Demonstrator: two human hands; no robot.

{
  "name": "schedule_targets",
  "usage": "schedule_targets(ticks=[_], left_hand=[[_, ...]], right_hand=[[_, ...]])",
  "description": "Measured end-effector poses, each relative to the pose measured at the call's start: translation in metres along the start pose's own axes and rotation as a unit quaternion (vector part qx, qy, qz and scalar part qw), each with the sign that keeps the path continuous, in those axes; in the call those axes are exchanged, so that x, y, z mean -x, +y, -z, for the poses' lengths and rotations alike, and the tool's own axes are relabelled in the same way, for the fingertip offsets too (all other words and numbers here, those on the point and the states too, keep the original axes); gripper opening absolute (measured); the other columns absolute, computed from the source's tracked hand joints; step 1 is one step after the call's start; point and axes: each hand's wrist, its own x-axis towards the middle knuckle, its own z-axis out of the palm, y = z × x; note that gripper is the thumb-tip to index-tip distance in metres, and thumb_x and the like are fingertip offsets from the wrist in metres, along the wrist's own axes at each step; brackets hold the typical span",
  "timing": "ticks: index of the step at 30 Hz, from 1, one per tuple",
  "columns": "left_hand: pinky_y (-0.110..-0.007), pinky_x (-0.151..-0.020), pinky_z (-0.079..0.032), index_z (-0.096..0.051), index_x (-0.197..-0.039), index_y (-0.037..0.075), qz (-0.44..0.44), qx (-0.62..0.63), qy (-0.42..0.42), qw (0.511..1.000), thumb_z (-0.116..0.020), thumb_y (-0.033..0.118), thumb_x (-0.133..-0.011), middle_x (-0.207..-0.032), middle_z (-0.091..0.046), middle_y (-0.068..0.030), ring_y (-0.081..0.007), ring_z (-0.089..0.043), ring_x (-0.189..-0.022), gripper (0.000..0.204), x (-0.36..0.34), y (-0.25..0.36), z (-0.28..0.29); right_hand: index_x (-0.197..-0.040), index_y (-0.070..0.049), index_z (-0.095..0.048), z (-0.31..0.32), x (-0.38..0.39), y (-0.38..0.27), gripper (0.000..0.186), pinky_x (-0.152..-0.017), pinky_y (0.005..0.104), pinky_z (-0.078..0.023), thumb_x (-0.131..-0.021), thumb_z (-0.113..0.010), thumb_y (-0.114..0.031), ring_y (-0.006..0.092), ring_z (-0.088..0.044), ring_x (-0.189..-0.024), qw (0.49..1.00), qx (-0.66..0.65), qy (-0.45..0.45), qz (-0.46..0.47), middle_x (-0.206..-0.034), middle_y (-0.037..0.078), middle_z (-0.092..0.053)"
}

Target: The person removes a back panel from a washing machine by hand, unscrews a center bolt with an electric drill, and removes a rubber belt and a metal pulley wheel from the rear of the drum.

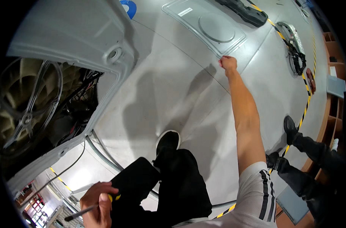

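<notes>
My left hand (96, 205), low at the left, is closed round a screwdriver with a yellow and black handle; its dark shaft (81, 212) points down to the left. My right arm is stretched far forward. At its end my right hand (228, 64) is closed at the near corner of a grey metal panel (184, 21) with a raised round shape; its fingertips are partly hidden. To my left stands a grey washing machine cabinet (78, 30) with an open side. Inside show a spoked pulley (27, 119), a pale tub and dark wiring.
A black moulded part (247, 13) lies beyond the panel. Further right are a metal and black assembly (294, 49) and yellow-black floor tape (302, 117). Another person's dark-clad legs (313, 148) are at the right, before wooden shelves (334, 110). A grey hose (104, 157) runs beside my leg.
</notes>
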Motion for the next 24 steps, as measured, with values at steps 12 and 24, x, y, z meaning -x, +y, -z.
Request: schedule_targets(ticks=[12,24], left_hand=[[-0.036,-0.074,-0.046,-0.064,-0.088,-0.004,-0.116,-0.019,-0.059,0.991,-0.045,0.029,-0.096,-0.077,-0.062,-0.0116,-0.0118,-0.041,-0.050,0.038,-0.075,-0.015,0.013],[-0.028,-0.054,-0.044,-0.064,-0.081,-0.002,-0.155,-0.026,-0.066,0.985,-0.040,0.024,-0.093,-0.081,-0.066,-0.0157,-0.0173,-0.057,-0.057,0.038,-0.066,-0.021,0.018]], right_hand=[[-0.097,0.012,-0.050,-0.022,-0.068,-0.037,0.030,-0.061,0.0297,-0.054,-0.087,-0.052,-0.016,0.0237,-0.059,-0.074,0.974,-0.216,0.026,-0.063,-0.094,0.019,-0.054],[-0.102,0.007,-0.055,0.024,-0.020,0.011,0.043,-0.070,0.0269,-0.052,-0.090,-0.052,-0.034,0.0191,-0.061,-0.076,0.991,-0.130,-0.007,-0.021,-0.092,0.013,-0.059]])
